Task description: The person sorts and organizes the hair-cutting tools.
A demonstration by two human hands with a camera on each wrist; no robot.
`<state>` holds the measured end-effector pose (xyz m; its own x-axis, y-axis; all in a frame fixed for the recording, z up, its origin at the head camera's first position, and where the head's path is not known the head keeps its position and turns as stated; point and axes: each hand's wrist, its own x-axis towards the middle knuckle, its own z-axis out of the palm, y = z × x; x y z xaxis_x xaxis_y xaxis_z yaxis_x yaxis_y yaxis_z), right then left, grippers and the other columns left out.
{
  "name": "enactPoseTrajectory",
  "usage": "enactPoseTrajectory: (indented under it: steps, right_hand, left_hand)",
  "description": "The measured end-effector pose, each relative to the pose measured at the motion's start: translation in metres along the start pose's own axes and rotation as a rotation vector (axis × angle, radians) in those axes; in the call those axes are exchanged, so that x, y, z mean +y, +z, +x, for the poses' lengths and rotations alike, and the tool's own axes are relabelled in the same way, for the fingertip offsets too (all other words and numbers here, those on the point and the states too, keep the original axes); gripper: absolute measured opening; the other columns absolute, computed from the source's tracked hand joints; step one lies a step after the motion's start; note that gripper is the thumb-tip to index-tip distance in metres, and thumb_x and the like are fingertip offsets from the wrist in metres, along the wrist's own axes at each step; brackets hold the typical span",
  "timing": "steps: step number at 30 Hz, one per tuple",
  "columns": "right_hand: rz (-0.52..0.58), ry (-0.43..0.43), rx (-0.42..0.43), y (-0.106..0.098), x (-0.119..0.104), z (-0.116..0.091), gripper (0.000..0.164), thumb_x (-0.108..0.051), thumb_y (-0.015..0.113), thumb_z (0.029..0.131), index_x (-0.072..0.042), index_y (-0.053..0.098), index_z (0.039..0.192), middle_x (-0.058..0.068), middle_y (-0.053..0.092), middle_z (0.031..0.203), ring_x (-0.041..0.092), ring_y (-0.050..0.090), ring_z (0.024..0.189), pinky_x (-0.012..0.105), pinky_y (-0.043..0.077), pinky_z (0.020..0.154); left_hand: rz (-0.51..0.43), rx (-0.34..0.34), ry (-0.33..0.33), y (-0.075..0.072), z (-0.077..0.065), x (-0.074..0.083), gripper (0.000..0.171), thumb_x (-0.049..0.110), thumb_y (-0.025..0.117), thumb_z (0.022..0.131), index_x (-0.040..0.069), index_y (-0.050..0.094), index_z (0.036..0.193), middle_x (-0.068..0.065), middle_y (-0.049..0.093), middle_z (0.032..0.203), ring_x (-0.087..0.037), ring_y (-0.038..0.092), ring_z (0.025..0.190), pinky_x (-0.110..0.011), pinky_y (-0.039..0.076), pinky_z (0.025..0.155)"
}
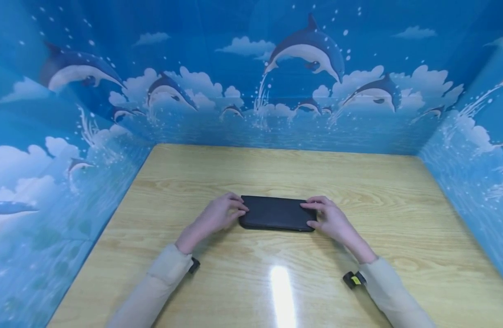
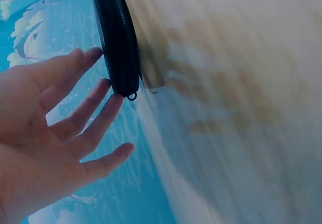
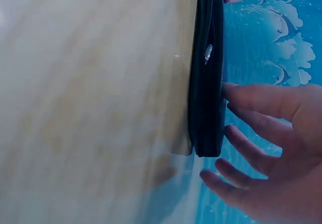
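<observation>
A flat black zippered pouch [image 1: 277, 213] lies on the table in front of me, its long side running left to right. At its left end, my left hand [image 1: 218, 214] touches the edge and top with loosely spread fingertips. My right hand [image 1: 332, 219] rests its thumb and fingertips on the pouch's right end, fingers lightly bent. A small loop [image 2: 132, 96] shows at the pouch's end in the left wrist view. The right wrist view shows a zipper pull [image 3: 209, 53] along the near side. The pouch's underside is hidden.
A wood-grain table [image 1: 317, 168] lies under everything. Blue dolphin-print sheets [image 1: 235, 82] stand at its back and both sides. A bright light reflection [image 1: 282, 291] falls on the near tabletop. Each wrist carries a small black camera [image 1: 351, 279].
</observation>
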<state>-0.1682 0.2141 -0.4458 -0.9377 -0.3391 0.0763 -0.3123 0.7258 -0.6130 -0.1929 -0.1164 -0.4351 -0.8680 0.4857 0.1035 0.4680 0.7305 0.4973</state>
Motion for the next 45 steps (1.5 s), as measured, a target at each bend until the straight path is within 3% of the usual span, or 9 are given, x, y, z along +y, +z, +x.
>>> enactPoseTrajectory:
  steps: [5,8,12,18,23,26,29,34,45]
  right_hand:
    - [-0.056,-0.037,-0.088,-0.002,-0.008,0.006,0.051,-0.002,0.063,0.079,-0.011,0.056,0.129,0.016,0.037,0.145,0.037,0.031,0.129,0.049,0.051,0.074]
    - [-0.059,-0.024,-0.135,-0.002,-0.011,0.009,0.055,0.002,0.059,0.078,-0.012,0.053,0.131,0.016,0.033,0.147,0.036,0.034,0.126,0.034,0.042,0.055]
    - [-0.07,-0.037,-0.168,0.001,-0.014,0.01,0.06,0.003,0.057,0.077,-0.018,0.052,0.133,0.015,0.03,0.149,0.034,0.033,0.127,0.034,0.041,0.063]
    - [-0.08,-0.118,-0.158,0.003,-0.011,0.007,0.053,-0.001,0.057,0.082,-0.021,0.053,0.132,0.015,0.03,0.149,0.036,0.026,0.132,0.051,0.044,0.087]
    - [-0.049,-0.138,-0.164,0.004,-0.008,0.005,0.05,-0.023,0.065,0.085,-0.021,0.051,0.134,0.014,0.027,0.151,0.035,0.021,0.134,0.061,0.037,0.099]
    - [-0.063,-0.148,-0.169,0.005,-0.006,0.005,0.066,-0.035,0.073,0.075,-0.021,0.049,0.135,0.014,0.026,0.151,0.037,0.021,0.134,0.062,0.035,0.1]
    - [-0.092,-0.164,-0.166,0.006,-0.004,0.006,0.073,-0.031,0.079,0.068,-0.02,0.05,0.134,0.016,0.027,0.15,0.038,0.022,0.133,0.061,0.037,0.099]
    - [-0.115,-0.166,-0.156,0.007,-0.005,0.008,0.071,-0.02,0.08,0.068,-0.019,0.052,0.133,0.016,0.029,0.149,0.039,0.024,0.132,0.059,0.04,0.097]
    - [-0.124,-0.114,-0.162,0.007,-0.006,0.009,0.068,-0.022,0.08,0.068,-0.023,0.054,0.131,0.012,0.03,0.149,0.037,0.026,0.131,0.057,0.041,0.097]
  left_hand:
    - [-0.002,0.103,-0.088,-0.003,0.014,-0.007,0.021,0.016,0.057,0.09,0.014,0.068,0.108,-0.008,0.065,0.108,-0.018,0.061,0.089,-0.039,0.054,0.078]
    - [0.025,0.11,-0.104,-0.002,0.023,-0.012,0.023,0.01,0.056,0.09,0.01,0.066,0.11,-0.01,0.066,0.108,-0.018,0.061,0.087,-0.039,0.054,0.078]
    - [0.049,0.046,-0.095,0.001,0.032,-0.017,0.026,0.006,0.059,0.086,0.009,0.066,0.111,-0.007,0.068,0.107,-0.018,0.061,0.091,-0.038,0.053,0.085]
    - [0.104,0.013,-0.097,0.003,0.041,-0.017,0.023,0.007,0.067,0.08,0.01,0.07,0.102,-0.005,0.071,0.097,-0.017,0.062,0.087,-0.037,0.053,0.083]
    - [0.145,0.011,-0.125,0.003,0.045,-0.017,0.015,0.009,0.066,0.081,0.012,0.071,0.095,-0.003,0.072,0.088,-0.014,0.061,0.077,-0.034,0.054,0.074]
    - [0.133,0.024,-0.151,0.001,0.045,-0.017,0.012,0.01,0.066,0.08,0.013,0.072,0.091,-0.002,0.071,0.083,-0.012,0.06,0.073,-0.032,0.053,0.07]
    - [0.105,0.038,-0.18,-0.001,0.044,-0.016,0.009,0.011,0.068,0.079,0.013,0.072,0.086,-0.001,0.07,0.08,-0.011,0.059,0.07,-0.032,0.053,0.068]
    - [0.076,0.037,-0.206,-0.005,0.041,-0.016,0.006,0.011,0.071,0.076,0.015,0.07,0.079,0.001,0.07,0.076,-0.009,0.058,0.067,-0.031,0.053,0.069]
    - [0.06,0.043,-0.135,-0.012,0.025,-0.021,0.009,0.009,0.073,0.075,0.015,0.074,0.081,0.001,0.072,0.077,-0.007,0.059,0.066,-0.033,0.054,0.071]
